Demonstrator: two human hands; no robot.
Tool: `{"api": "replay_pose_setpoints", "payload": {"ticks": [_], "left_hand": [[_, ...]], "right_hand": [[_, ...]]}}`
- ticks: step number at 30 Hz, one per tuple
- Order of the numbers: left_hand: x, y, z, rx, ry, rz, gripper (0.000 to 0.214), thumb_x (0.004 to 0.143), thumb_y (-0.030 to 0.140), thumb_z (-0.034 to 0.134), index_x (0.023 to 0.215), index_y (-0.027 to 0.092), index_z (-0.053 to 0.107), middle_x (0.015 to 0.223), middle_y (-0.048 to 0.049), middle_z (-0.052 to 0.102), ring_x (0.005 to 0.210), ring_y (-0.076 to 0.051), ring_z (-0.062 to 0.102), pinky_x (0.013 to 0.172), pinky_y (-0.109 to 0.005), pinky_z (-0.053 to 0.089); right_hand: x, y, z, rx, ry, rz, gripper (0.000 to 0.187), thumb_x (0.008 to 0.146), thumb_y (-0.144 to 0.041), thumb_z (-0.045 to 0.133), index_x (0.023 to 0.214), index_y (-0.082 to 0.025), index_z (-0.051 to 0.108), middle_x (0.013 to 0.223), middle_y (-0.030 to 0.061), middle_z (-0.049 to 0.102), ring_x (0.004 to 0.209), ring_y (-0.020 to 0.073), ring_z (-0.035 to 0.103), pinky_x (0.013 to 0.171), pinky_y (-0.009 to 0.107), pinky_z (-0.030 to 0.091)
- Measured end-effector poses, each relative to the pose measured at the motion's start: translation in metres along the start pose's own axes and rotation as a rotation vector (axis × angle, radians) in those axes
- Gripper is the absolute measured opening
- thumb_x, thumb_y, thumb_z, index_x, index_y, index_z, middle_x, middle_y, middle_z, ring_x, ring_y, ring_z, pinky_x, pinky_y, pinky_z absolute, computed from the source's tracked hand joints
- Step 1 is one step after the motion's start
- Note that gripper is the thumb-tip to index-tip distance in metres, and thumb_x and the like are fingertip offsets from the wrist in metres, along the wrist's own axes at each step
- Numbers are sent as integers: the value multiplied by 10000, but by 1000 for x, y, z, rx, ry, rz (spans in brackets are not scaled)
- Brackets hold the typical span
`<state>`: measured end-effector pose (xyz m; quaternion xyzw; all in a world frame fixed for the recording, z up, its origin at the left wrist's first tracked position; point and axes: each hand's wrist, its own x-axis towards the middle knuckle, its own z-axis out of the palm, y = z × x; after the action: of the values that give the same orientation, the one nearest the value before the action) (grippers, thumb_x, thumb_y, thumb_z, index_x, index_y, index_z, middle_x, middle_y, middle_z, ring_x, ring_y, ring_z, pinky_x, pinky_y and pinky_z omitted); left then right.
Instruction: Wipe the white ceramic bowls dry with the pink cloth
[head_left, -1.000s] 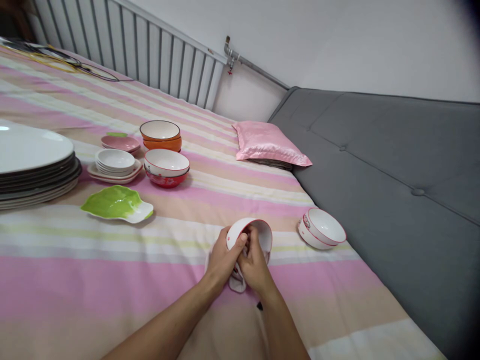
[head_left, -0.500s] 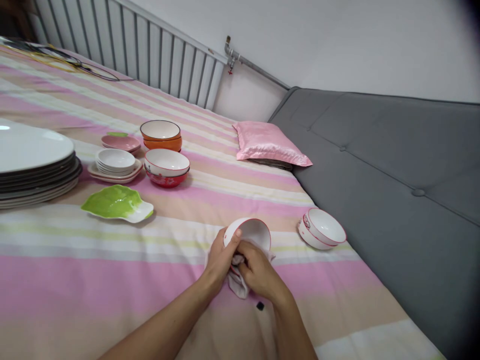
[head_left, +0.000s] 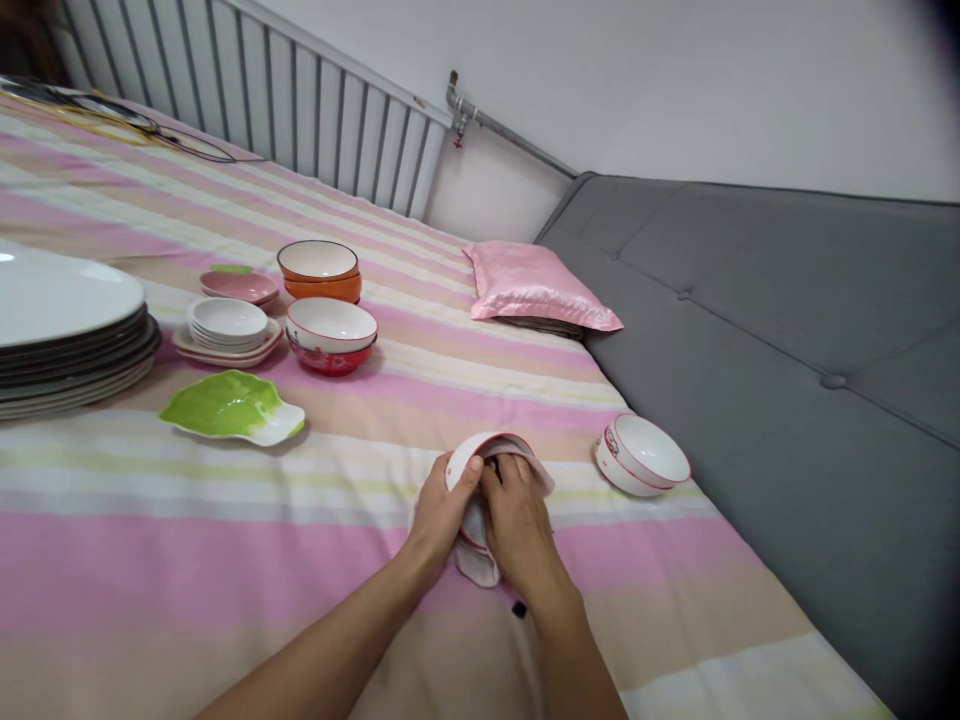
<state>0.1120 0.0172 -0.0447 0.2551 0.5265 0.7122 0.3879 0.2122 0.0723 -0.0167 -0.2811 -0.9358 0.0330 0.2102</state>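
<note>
Just above the striped bedspread, a white bowl (head_left: 466, 455) with a red rim is tilted with its opening toward me. My left hand (head_left: 442, 508) grips its left side, thumb over the rim. Inside the bowl, my right hand (head_left: 519, 512) presses a pale pink cloth (head_left: 478, 568) against the wall. Part of the cloth hangs below the bowl, and another part folds over its right rim. The fingertips of my right hand are partly hidden inside the bowl. A small black object (head_left: 519, 609) lies near my right wrist.
Two stacked white bowls (head_left: 645, 455) stand right, near the grey headboard (head_left: 787, 400). At left are a green leaf-shaped dish (head_left: 225, 405), stacked plates (head_left: 71, 300), small white dishes (head_left: 229, 322), red bowls (head_left: 334, 335) and orange bowls (head_left: 319, 270). A pink pillow (head_left: 536, 283) lies farther back.
My right hand has moved up and deeper into the bowl, carrying the cloth over its right rim. My left hand keeps its grip on the bowl in nearly the same place.
</note>
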Motion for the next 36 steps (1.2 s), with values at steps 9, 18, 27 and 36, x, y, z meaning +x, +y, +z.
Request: {"api": "replay_pose_setpoints", "payload": {"ticks": [9, 18, 27, 36], "left_hand": [[-1, 2, -1, 93, -19, -16, 562, 800, 595, 554, 1156, 161, 589, 1158, -124, 650, 1083, -272, 587, 927, -371, 431], [0, -2, -1, 147, 13, -33, 596, 752, 626, 591, 1131, 166, 599, 1095, -120, 680, 1010, -277, 624, 857, -364, 469], [1, -4, -1, 217, 4, 31, 578, 744, 588, 619, 1134, 162, 592, 1114, -128, 669, 1017, -278, 616, 885, -368, 455], [-3, 3, 1, 283, -32, 170, 573, 689, 453, 695, 1169, 176, 549, 1157, -114, 638, 1053, -283, 590, 918, -378, 437]], "right_hand": [[0, 1, -1, 173, -35, 112, 351, 918, -165, 391, 1248, -197, 506, 1246, 138, 486, 1167, 271, 445, 950, 445, 409], [-6, -3, 0, 323, -160, 345, 250, 909, -212, 380, 1108, -169, 525, 1055, 136, 591, 954, 269, 589, 771, 380, 448], [-4, -4, 7, 903, -253, 460, 271, 911, -378, 457, 1052, -186, 586, 983, 84, 675, 954, 229, 624, 851, 373, 464], [-1, -12, 9, 1584, -171, 678, 369, 751, -429, 617, 1042, -202, 608, 874, 59, 700, 853, 229, 664, 730, 344, 541]]}}
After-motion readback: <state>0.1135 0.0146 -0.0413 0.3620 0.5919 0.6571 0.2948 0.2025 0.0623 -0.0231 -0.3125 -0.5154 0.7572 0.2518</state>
